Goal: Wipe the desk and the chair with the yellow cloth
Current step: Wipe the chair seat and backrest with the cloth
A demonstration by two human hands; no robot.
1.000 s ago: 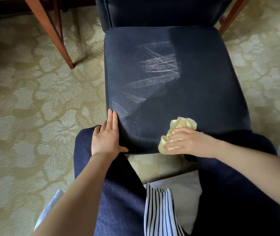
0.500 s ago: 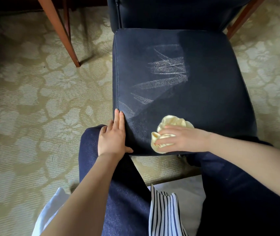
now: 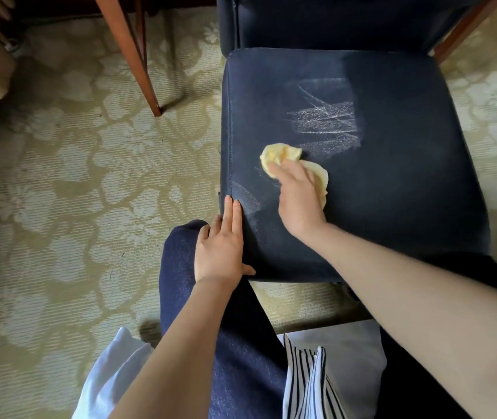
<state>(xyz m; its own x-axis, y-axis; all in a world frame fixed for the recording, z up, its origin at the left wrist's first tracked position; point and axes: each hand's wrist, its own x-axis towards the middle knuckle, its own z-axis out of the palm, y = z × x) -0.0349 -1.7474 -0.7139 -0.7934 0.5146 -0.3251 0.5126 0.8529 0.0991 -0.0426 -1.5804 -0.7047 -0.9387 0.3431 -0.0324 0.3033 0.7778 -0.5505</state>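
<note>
While the right hand (image 3: 298, 201) bears down on the crumpled yellow cloth (image 3: 283, 155), its fingers curled over the bunched fabric and gripping it, the cloth lies on the front left part of the dark navy upholstered chair seat (image 3: 392, 176), just beside a patch of pale chalky streaks (image 3: 325, 119) nearer the seat's middle. The left hand (image 3: 221, 246) rests flat on the seat's near left corner, fingers straight and pressed together, thumb out along the front edge, holding nothing. A knee in dark blue trousers (image 3: 186, 267) sits just under that hand. Left of the chair, a slanted reddish-brown wooden leg (image 3: 132, 55) stands on the cream-and-olive floral carpet (image 3: 59, 192).
</note>
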